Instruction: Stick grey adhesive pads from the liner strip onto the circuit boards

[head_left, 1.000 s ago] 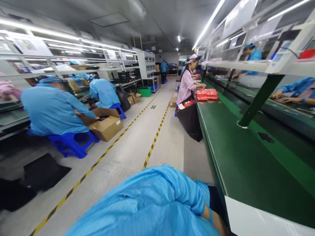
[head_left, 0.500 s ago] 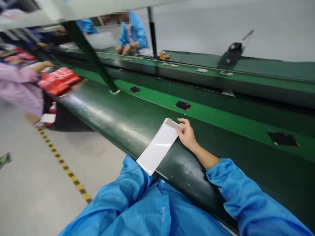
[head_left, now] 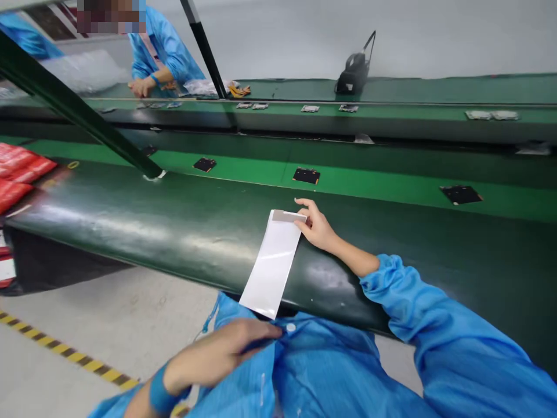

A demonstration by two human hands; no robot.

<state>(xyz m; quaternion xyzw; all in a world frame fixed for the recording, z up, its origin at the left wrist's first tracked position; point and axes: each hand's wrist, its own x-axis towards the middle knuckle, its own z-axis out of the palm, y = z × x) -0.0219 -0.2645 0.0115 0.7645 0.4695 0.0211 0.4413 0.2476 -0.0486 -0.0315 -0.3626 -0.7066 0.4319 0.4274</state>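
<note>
A long white glossy sheet (head_left: 272,264) with a greyish band across its far end lies over the rounded dark green edge of the bench. Its near end reaches past that edge towards my blue smock. My right hand (head_left: 317,225) pinches the sheet's far right corner between thumb and fingers, the index finger raised. Low in front of my smock, my left hand (head_left: 226,345) is slightly blurred, its fingers stretched to the right just below the sheet's near end. Nothing shows in it, and it does not seem to touch the sheet.
Black flat boards (head_left: 307,175) lie spaced along the bright green conveyor belt (head_left: 369,191). A slanted green post (head_left: 100,130) rises at left, near red packages (head_left: 21,165). Across the line, a co-worker in blue (head_left: 167,49) works beside a black device (head_left: 352,72) and small wrapped pieces.
My left hand has come into view from the lower left. The camera view has turned to the right. My right hand still pinches the white sheet's corner.
</note>
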